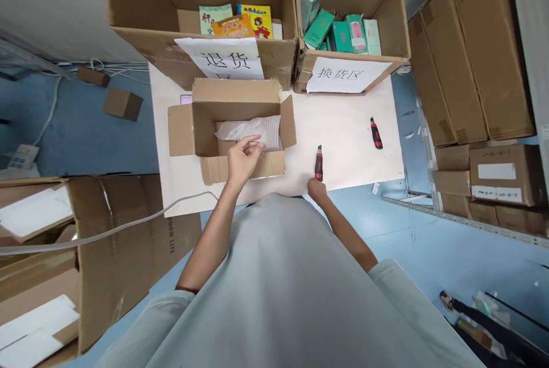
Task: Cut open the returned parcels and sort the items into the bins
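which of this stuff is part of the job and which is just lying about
Job, apparently: open box, white wrap inside, left hand over them; near cutter, right hand at its end; perhaps the labelled boxes.

Lying about, seemingly: far cutter, grey cable, small floor boxes.

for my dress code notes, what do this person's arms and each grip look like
The left grip and right grip are bare hands, no gloves showing. The forearms are bare too, with no watch visible. Loose, pale grey short sleeves match the shirt.
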The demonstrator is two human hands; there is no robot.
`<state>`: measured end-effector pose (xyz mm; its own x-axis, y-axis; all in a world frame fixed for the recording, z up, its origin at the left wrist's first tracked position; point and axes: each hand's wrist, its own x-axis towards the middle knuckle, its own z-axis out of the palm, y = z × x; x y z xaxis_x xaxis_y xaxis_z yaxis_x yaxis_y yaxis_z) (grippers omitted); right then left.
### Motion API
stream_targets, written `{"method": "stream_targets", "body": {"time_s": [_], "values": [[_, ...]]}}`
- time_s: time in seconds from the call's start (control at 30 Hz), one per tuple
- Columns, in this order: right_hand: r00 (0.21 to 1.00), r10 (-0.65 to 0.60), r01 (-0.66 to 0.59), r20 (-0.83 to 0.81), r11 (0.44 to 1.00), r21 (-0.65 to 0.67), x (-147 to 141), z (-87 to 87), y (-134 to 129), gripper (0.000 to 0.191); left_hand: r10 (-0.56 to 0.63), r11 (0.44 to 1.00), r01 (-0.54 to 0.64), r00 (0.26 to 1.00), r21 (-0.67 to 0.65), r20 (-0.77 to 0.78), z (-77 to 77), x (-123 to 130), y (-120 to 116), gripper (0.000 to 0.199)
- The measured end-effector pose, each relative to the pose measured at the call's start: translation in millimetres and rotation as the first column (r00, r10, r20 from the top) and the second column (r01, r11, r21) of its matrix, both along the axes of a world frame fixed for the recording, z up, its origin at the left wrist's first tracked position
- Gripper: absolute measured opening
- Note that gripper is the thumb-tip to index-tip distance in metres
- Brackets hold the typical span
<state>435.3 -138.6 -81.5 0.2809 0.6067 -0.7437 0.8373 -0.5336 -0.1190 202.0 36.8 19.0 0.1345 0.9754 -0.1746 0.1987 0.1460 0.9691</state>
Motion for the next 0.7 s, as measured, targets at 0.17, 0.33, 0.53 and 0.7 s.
{"method": "stream_targets", "body": {"time_s": [0.17, 0.33, 0.53, 0.7], "values": [[1.000, 0.001, 0.001, -0.011, 0.976, 0.219, 27, 43.8, 39, 0.026, 0.174, 0.984, -0.173, 0.985, 0.038, -0.019, -1.2, -24, 2, 0.044], [0.955, 0.020, 0.244, -0.296, 0.515, 0.822, 35, 157.4, 97, 0.014, 0.370, 0.922, -0.369, 0.929, 0.122, 0.011, 13.4, -52, 14, 0.050], [0.826, 0.455, 0.195, -0.334, 0.326, 0.925, -21, 211.3, 164, 0.029, 0.401, 0.895, -0.394, 0.916, 0.210, 0.010, 40.7, -55, 28, 0.054], [0.828, 0.453, 0.114, -0.331, 0.442, 0.890, -26, 166.3, 187, 0.039, 0.460, 0.857, -0.427, 0.886, 0.290, -0.056, 34.7, -80, 36, 0.036]]}}
